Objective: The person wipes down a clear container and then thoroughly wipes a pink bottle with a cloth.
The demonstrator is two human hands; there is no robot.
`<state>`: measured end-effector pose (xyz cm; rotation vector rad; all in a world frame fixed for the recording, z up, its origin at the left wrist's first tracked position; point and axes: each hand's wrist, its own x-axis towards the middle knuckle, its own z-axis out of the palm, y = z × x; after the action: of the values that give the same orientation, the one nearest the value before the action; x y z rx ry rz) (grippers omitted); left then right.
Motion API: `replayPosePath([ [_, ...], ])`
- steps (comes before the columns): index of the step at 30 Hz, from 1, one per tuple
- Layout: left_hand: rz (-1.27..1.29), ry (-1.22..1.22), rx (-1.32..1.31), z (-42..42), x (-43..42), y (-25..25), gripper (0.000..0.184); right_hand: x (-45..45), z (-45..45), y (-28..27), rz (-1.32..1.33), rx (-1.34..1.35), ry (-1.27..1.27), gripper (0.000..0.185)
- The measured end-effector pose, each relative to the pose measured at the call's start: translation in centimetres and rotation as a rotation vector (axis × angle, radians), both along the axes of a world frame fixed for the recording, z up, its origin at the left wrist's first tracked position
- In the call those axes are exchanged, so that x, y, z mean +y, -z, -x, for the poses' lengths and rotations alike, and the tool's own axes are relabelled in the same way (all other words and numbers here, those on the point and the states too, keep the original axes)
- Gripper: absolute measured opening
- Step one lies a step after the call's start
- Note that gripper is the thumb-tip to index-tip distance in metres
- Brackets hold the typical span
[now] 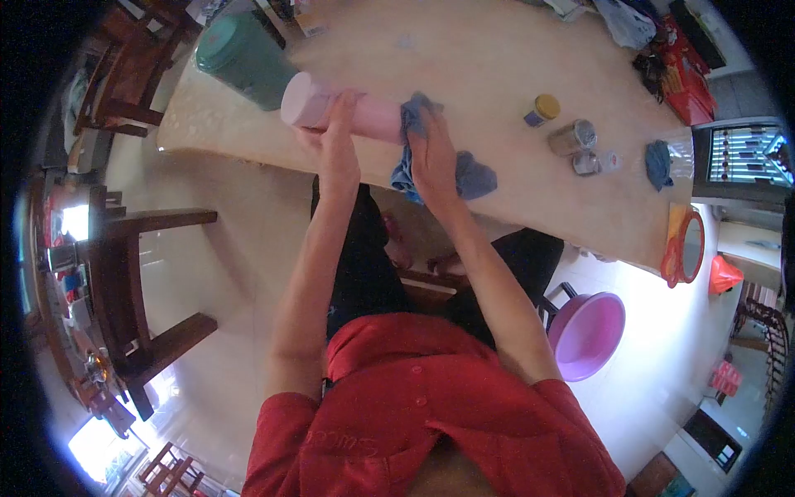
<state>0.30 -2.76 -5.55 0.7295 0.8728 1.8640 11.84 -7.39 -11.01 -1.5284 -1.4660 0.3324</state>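
A pink cylindrical bottle (377,118) lies sideways at the near edge of the table, its wide end to the left. My left hand (335,153) is closed around it near that wide end. At its right end, my right hand (432,157) presses a blue cloth (411,116) against the bottle, fingers bent over the fabric. Part of the cloth hangs down below the hand, and more bunched blue-grey cloth (475,177) rests just right of the wrist. The bottle's right end is hidden under the cloth and fingers.
A green canister (248,66) stands behind the bottle. Right of the hands are a yellow-lidded jar (542,110), a clear jar (573,137) and a smaller one (585,162). Another blue cloth (659,165) and an orange-framed mirror (690,247) sit farther right. A pink basin (590,335) is below the table.
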Motion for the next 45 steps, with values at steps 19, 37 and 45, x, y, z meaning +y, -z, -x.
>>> replayPosePath([
  [19,0.023,0.5,0.306,1.5,-1.5,-2.2,0.045,1.8,-2.9,1.8,0.127,-0.035,-0.154,0.032],
  [37,-0.191,0.578,0.504,-4.0,-3.1,-3.5,0.1,0.2,-2.0,1.8,-0.119,0.375,0.087,0.037],
  [45,0.003,0.313,0.597,-5.6,-4.3,-4.2,0.069,-0.2,-1.6,1.6,-0.093,0.407,0.052,0.039],
])
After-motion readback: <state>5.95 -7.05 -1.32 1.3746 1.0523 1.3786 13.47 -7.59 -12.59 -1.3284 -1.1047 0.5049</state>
